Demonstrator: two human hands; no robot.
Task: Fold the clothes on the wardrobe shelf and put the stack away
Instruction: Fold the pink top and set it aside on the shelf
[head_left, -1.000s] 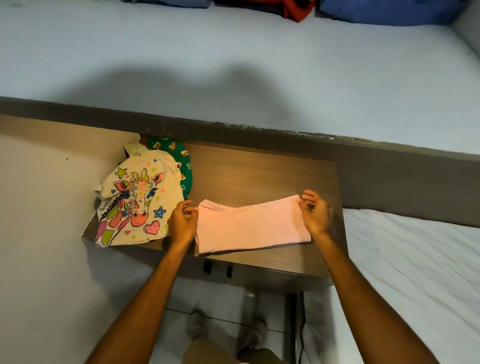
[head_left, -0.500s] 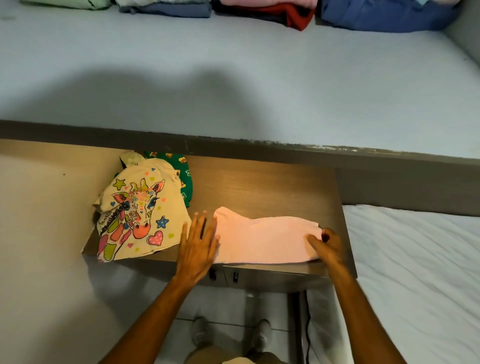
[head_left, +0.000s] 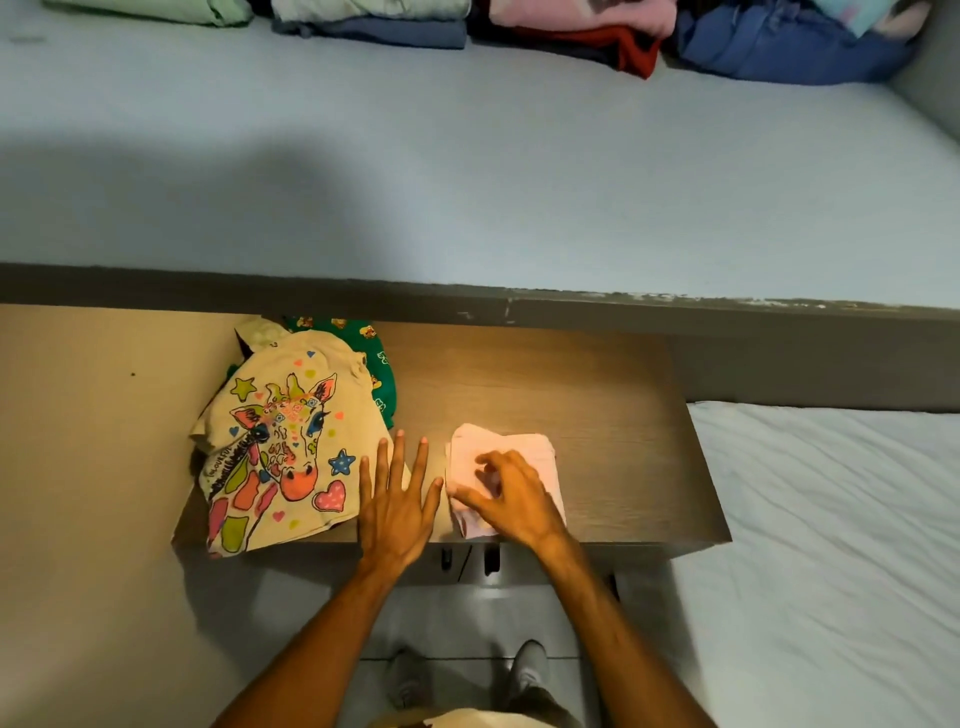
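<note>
A pink garment (head_left: 519, 449) lies folded into a small square near the front edge of the wooden shelf (head_left: 597, 415). My right hand (head_left: 511, 493) rests on top of it, fingers curled loosely and pressing down. My left hand (head_left: 397, 499) lies flat and spread on the shelf just left of the pink square, its fingers partly on the hem of a cream shirt with a giraffe print (head_left: 280, 441). That shirt sits unfolded on a pile at the shelf's left, over a green printed garment (head_left: 376, 358).
A light blue surface (head_left: 467, 182) stretches behind the shelf, with several folded clothes stacks (head_left: 571, 26) along its far edge. A white sheeted mattress (head_left: 831, 545) lies to the right. A beige panel (head_left: 93, 441) stands left. My feet show on the floor below.
The long pink strip has been folded over from the right into a small square. My right hand moved left onto it. My left hand shifted left and flattened out. The view tilted up.
</note>
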